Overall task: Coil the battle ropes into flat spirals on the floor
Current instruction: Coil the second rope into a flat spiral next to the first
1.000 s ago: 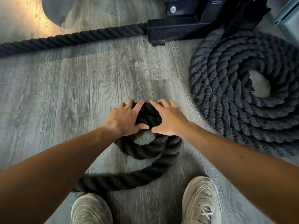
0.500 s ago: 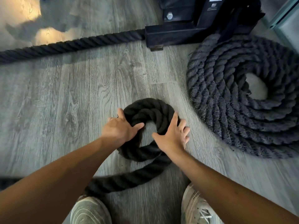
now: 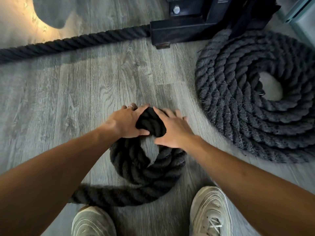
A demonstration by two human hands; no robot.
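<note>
Both hands, left hand (image 3: 125, 122) and right hand (image 3: 172, 129), have their grip flat on my new coil (image 3: 148, 160), pinning its far edge to the floor (image 3: 68, 92) so it stays a flat spiral.

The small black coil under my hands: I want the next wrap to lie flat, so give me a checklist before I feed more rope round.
1. Both hands on the coil's far side: ok. Left hand and right hand press the small coil.
2. Grip firm: cannot tell; the fingertips are hidden behind the rope.
3. Coil flat: not ok. The rope bunches up between the hands.
4. Free rope ready to feed: ok, it trails left along the floor.
5. Feet off the rope: cannot tell. The left shoe sits right at the tail.
6. Apart from the finished coil: ok.
</note>
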